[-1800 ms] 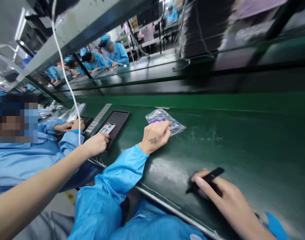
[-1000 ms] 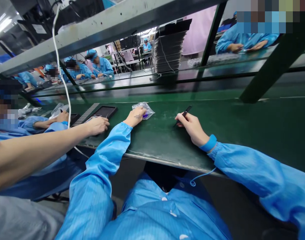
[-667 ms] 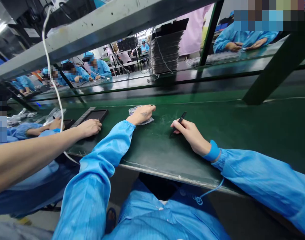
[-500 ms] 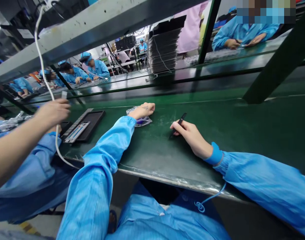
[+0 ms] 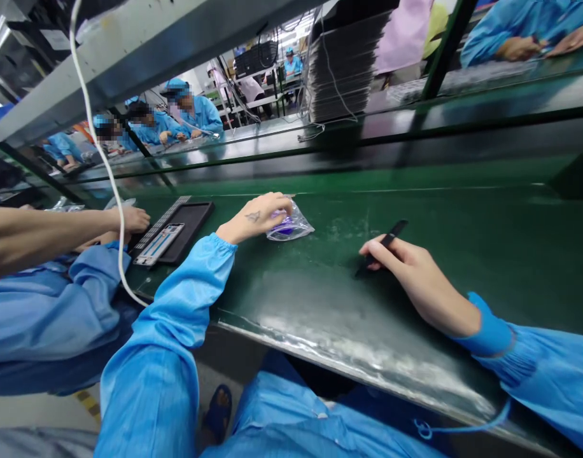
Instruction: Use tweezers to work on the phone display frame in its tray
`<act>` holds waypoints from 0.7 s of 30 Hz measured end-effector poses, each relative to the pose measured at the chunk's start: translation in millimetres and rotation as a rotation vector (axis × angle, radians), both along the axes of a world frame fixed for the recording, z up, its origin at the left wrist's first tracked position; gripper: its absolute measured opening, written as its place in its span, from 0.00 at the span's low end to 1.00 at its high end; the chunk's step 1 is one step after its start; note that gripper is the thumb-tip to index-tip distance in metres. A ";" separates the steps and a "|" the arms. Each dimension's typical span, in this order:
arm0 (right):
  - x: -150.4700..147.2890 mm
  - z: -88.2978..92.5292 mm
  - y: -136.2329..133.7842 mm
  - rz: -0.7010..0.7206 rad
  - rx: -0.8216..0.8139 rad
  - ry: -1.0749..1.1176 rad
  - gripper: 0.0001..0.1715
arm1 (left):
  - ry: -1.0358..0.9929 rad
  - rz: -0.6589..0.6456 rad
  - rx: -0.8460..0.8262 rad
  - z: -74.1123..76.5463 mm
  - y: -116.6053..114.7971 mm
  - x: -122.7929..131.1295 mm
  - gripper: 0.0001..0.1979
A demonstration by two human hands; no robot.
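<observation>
Our left hand (image 5: pixel 256 216) curls down over the clear bag (image 5: pixel 294 228) on the green belt (image 5: pixel 463 210) while our right hand (image 5: pixel 410 270) pinches the black tool (image 5: pixel 387 240), tip low and apart from the bag, so we judge it best to pin the bag flat.

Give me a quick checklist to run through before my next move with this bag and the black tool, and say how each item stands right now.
1. Left hand on the clear plastic bag of purple parts: ok, it lies on top.
2. Bag pinched by the fingers: cannot tell, the hand hides the contact.
3. Right hand gripping the thin black stick tool: ok, lower end angled down towards the green belt.
4. Co-worker's hand apart from the bag: ok, it is beyond the black tray.
5. White cable away from both hands: ok, it hangs left of the tray.
</observation>
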State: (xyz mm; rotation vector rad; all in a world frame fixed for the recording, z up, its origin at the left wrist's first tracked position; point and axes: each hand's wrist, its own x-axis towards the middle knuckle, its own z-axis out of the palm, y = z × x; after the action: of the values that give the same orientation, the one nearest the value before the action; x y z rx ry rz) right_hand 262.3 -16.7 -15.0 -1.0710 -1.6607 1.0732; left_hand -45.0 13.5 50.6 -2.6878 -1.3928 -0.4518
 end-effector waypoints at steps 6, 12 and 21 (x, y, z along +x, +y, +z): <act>5.9 -1.0 -2.8 -0.042 -0.071 -0.078 0.32 | 0.086 -0.024 -0.042 -20.8 -8.3 -5.0 0.12; 19.2 -3.8 -4.1 -0.085 -0.056 -0.265 0.32 | 0.206 0.055 -0.026 -24.9 -13.9 0.2 0.15; 44.5 -27.9 -8.1 -0.144 -0.018 -0.322 0.25 | 0.239 0.131 -0.076 -29.5 -16.0 10.3 0.13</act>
State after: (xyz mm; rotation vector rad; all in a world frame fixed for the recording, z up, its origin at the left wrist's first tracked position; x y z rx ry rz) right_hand 306.7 -24.9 -42.9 -1.4104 -1.7917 0.8563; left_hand -34.7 -2.5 21.2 -2.5816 -1.5282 -0.0647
